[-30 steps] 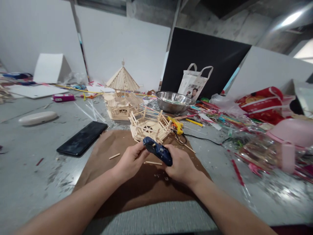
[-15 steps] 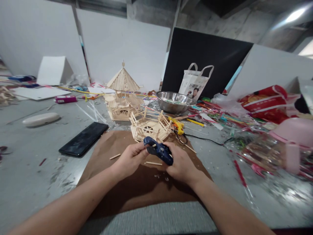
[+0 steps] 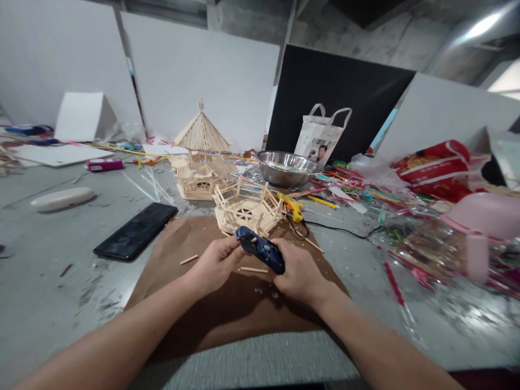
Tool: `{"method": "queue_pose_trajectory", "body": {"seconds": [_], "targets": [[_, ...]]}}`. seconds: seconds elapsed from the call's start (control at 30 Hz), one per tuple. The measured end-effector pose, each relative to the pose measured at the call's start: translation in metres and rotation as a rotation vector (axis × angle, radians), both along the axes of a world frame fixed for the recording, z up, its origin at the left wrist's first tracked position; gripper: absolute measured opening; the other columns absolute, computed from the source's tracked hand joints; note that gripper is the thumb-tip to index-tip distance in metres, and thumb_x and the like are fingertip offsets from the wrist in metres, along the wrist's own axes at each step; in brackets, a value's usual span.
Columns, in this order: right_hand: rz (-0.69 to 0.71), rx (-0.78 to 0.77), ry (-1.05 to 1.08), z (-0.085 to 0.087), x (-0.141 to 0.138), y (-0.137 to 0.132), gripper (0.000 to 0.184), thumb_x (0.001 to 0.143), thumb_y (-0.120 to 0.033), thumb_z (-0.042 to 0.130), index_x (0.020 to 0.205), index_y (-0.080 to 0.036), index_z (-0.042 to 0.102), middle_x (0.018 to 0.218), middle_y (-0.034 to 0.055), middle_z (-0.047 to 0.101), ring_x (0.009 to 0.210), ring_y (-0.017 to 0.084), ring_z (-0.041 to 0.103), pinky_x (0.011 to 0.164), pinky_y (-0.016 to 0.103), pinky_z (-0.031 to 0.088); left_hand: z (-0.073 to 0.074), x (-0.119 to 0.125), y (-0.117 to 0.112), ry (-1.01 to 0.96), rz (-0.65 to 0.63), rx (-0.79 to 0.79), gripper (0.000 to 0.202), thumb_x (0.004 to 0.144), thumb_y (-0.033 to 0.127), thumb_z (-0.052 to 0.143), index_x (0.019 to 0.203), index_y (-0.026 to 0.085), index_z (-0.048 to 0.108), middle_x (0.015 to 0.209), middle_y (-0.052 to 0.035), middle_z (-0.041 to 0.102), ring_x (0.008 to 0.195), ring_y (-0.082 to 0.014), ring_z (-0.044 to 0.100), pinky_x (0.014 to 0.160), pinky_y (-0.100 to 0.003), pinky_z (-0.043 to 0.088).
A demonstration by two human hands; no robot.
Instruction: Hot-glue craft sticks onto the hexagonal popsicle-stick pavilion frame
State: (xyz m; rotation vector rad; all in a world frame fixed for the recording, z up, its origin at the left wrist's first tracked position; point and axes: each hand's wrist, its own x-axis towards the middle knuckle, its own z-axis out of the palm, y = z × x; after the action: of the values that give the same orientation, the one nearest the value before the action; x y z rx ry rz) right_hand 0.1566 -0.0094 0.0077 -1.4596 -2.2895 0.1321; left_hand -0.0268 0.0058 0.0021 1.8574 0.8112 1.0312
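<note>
My right hand (image 3: 298, 269) is wrapped round a dark blue hand cutter (image 3: 264, 252), whose jaws point left. Between the jaws shows the pale end of a thin wooden stick (image 3: 254, 240). My left hand (image 3: 215, 264) is closed in a pinch at the jaw end, on the stick; most of the stick is hidden by the fingers and cutter. Just beyond the cutter stands an open, many-sided stick frame (image 3: 247, 208) with railings. A short loose stick (image 3: 254, 270) lies below the cutter, and another stick (image 3: 189, 260) lies left of my left hand. Both are on brown paper (image 3: 227, 319).
Behind the frame stands a stick pagoda (image 3: 202, 154). A yellow glue gun (image 3: 293, 207) with a black cord lies to the right, near a steel bowl (image 3: 288, 172). At left lies a black phone (image 3: 136, 232). A pink-lidded jug (image 3: 459, 238) and plastic clutter occupy the right side.
The cutter's jaws have closed together on the stick; before, they stood apart around it. Both hands keep nearly the same place, and the whole view has shifted slightly.
</note>
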Motion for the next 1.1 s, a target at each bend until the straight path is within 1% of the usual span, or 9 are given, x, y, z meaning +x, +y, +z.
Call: {"method": "queue_pose_trajectory", "body": {"seconds": [0.1, 0.3, 0.6, 0.73, 0.93, 1.1], "targets": [[-0.008, 0.013, -0.020, 0.0003, -0.0007, -0.0003, 0.036, 0.061, -0.019, 0.047, 0.097, -0.014, 0.047, 0.084, 0.0082, 0.061, 0.073, 0.020, 0.056, 0.065, 0.029, 0.040, -0.0030, -0.0002, 0.0018, -0.006, 0.008, 0.029, 0.032, 0.081, 0.031, 0.038, 0.093, 0.012, 0.060, 0.083, -0.0037, 0.062, 0.081, -0.0151, 0.052, 0.078, -0.026, 0.040], [-0.029, -0.003, -0.072, 0.0001, -0.0003, 0.0000, 0.033, 0.063, -0.020, 0.046, 0.095, -0.014, 0.047, 0.081, 0.0079, 0.060, 0.070, 0.021, 0.056, 0.063, 0.029, 0.039, -0.0057, 0.0008, 0.0029, 0.014, 0.044, 0.056, 0.031, 0.081, 0.030, 0.037, 0.093, 0.012, 0.059, 0.083, -0.0029, 0.061, 0.079, -0.0138, 0.052, 0.076, -0.024, 0.040], [-0.045, 0.006, -0.109, 0.0024, -0.0016, 0.0001, 0.027, 0.064, -0.020, 0.045, 0.090, -0.015, 0.048, 0.077, 0.0074, 0.060, 0.069, 0.019, 0.056, 0.061, 0.027, 0.038, -0.0065, 0.0014, 0.0047, 0.080, 0.115, 0.059, 0.033, 0.081, 0.033, 0.036, 0.085, 0.012, 0.060, 0.072, -0.0008, 0.057, 0.072, -0.0125, 0.050, 0.068, -0.021, 0.041], [-0.051, 0.006, -0.130, 0.0021, -0.0018, 0.0004, 0.025, 0.065, -0.021, 0.045, 0.089, -0.016, 0.048, 0.075, 0.0064, 0.060, 0.067, 0.019, 0.056, 0.060, 0.027, 0.037, -0.0083, 0.0012, 0.0057, 0.088, 0.133, 0.062, 0.032, 0.081, 0.034, 0.035, 0.082, 0.012, 0.059, 0.073, -0.0004, 0.056, 0.070, -0.0117, 0.049, 0.067, -0.020, 0.040], [-0.066, -0.005, -0.151, 0.0027, -0.0019, 0.0005, 0.023, 0.066, -0.022, 0.044, 0.087, -0.016, 0.048, 0.075, 0.0073, 0.061, 0.070, 0.019, 0.057, 0.062, 0.028, 0.038, -0.0091, 0.0022, 0.0056, 0.079, 0.116, 0.068, 0.032, 0.081, 0.033, 0.034, 0.082, 0.011, 0.057, 0.074, -0.0008, 0.056, 0.072, -0.0118, 0.048, 0.069, -0.021, 0.040], [-0.076, 0.017, -0.131, 0.0010, -0.0024, 0.0017, 0.029, 0.064, -0.022, 0.044, 0.092, -0.015, 0.047, 0.078, 0.0074, 0.061, 0.070, 0.021, 0.057, 0.062, 0.029, 0.039, -0.0095, 0.0035, 0.0057, 0.046, 0.167, 0.103, 0.029, 0.081, 0.032, 0.036, 0.083, 0.012, 0.057, 0.078, -0.0014, 0.057, 0.074, -0.0124, 0.049, 0.070, -0.021, 0.039]]}}
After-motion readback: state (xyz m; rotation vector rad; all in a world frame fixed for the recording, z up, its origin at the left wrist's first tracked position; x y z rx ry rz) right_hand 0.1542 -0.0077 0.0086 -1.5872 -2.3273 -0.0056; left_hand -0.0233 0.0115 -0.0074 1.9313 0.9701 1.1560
